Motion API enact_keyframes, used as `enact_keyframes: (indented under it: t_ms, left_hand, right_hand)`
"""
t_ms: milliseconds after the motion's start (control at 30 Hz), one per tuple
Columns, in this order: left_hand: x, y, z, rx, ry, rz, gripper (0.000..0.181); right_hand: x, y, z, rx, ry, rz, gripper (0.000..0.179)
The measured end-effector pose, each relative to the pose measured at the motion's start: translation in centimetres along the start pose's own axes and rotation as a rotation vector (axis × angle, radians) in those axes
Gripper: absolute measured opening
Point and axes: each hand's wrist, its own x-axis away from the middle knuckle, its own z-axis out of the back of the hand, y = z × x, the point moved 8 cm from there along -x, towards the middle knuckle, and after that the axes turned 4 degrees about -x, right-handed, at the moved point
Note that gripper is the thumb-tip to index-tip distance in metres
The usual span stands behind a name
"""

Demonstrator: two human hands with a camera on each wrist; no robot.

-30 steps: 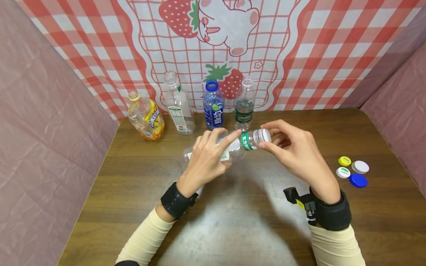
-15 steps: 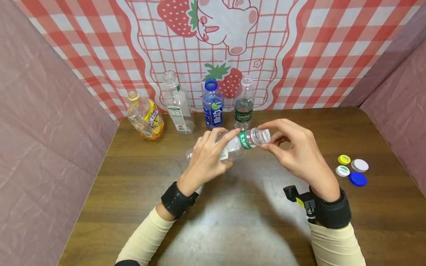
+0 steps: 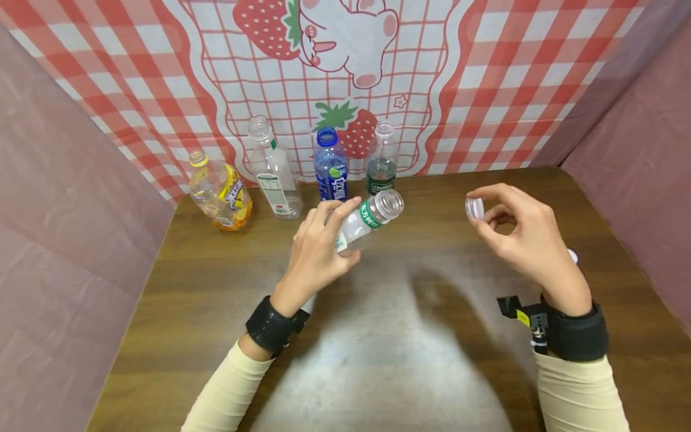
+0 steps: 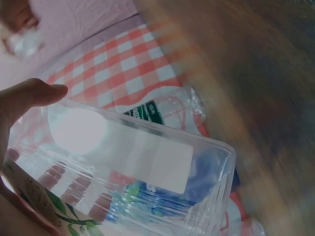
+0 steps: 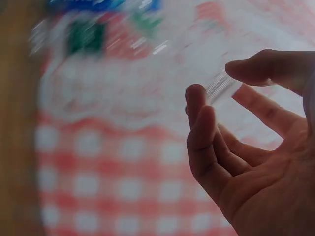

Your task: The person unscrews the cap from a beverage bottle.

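My left hand (image 3: 321, 246) grips a clear plastic bottle (image 3: 356, 229) with a green label band, tilted so its uncapped mouth points up and to the right. In the left wrist view the bottle's (image 4: 147, 142) ribbed side and square base show, with fingers seen through the plastic. To the right, my right hand (image 3: 526, 234) pinches a whitish bottle cap (image 3: 474, 209) between thumb and fingers, well apart from the bottle. The right wrist view shows the ridged edge of that cap (image 5: 222, 87) between the fingertips.
Along the back stand a yellow-labelled bottle (image 3: 221, 192), a clear bottle (image 3: 275, 174), a blue bottle (image 3: 331, 165) and a green-labelled bottle (image 3: 382, 159), all uncapped. A white cap (image 3: 573, 256) peeks out behind my right wrist. A checked cloth (image 3: 513, 90) hangs behind the table (image 3: 378, 360).
The cap has come off the bottle's mouth and moved right in my right hand. My left hand has shifted left slightly, its bottle's mouth tipping upward. The loose caps are now mostly hidden.
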Motion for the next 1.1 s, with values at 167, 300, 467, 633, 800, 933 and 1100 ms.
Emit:
enact_keyframes:
  t_ms: [167, 300, 467, 633, 800, 933, 1100]
  left_hand:
    - [-0.2, -0.3, 0.7, 0.010, 0.019, 0.010, 0.095]
    - [-0.2, -0.5, 1.0, 0.011, 0.029, 0.013, 0.094]
    - [-0.2, -0.6, 1.2, 0.020, 0.031, 0.011, 0.094]
    - [-0.2, -0.7, 1.4, 0.032, 0.043, 0.013, 0.094]
    - [-0.2, -0.6, 1.6, 0.041, 0.060, 0.013, 0.094]
    - [-0.3, -0.6, 1.7, 0.045, 0.066, 0.012, 0.094]
    - [-0.4, -0.6, 1.4, 0.055, 0.059, 0.020, 0.095]
  right_hand:
    - [2.0, 11.1, 0.7, 0.159, -0.098, -0.225, 0.035]
    - [3.9, 18.4, 1.6, 0.231, -0.220, -0.423, 0.043]
    - [6.0, 23.0, 1.9, 0.282, -0.346, -0.538, 0.053]
    - [7.6, 25.2, 1.2, 0.306, -0.448, -0.608, 0.059]
    - [8.4, 26.0, 1.0, 0.318, -0.484, -0.662, 0.060]
    - [8.5, 25.9, 1.0, 0.302, -0.508, -0.659, 0.059]
    - [8.5, 25.4, 1.9, 0.328, -0.497, -0.671, 0.062]
